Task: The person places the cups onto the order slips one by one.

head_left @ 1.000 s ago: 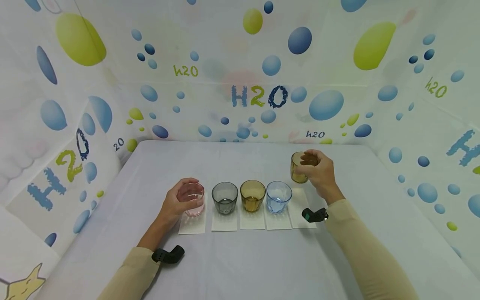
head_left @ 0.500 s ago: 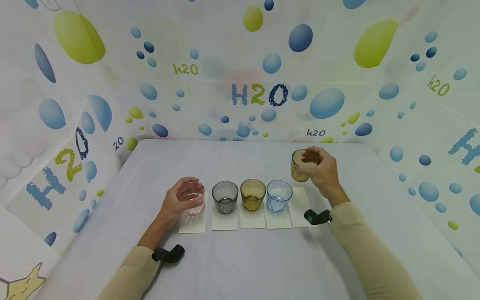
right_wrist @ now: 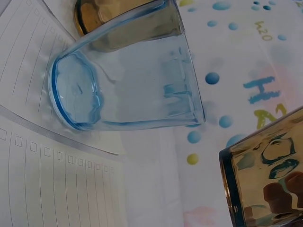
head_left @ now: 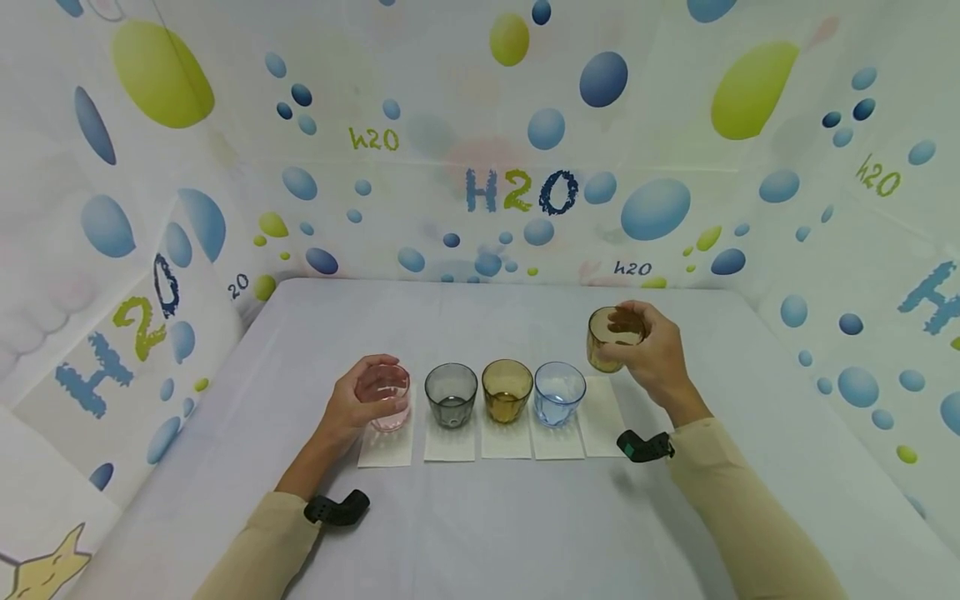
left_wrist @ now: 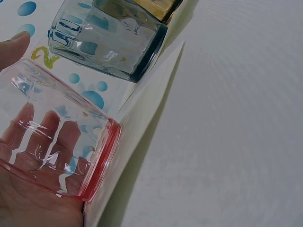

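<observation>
My left hand [head_left: 351, 404] grips a pink clear glass [head_left: 392, 423] on the leftmost white paper slip [head_left: 385, 454], thumb in front and fingers behind. In the left wrist view, the fingers show through the pink glass [left_wrist: 61, 127], whose thick base is red. At the right, my right hand [head_left: 662, 360] holds an amber glass [head_left: 602, 337] by its side, raised behind the rightmost slip [head_left: 603, 425]. Its dark base edge shows in the right wrist view. Between the hands stand a grey glass [head_left: 450, 396], a second amber glass [head_left: 507, 398] and a blue glass [head_left: 558, 398], upright on slips.
A white cloth [head_left: 480, 525] covers the table. Low printed curtain walls [head_left: 420, 217] with blue and green spots close it in at the back and sides. In the right wrist view, the slips look like lined paper [right_wrist: 57, 175] with small boxes.
My right hand has shifted slightly right and closer with the amber glass, whose rim now tips more toward me. My left hand and the other glasses stay in place.
</observation>
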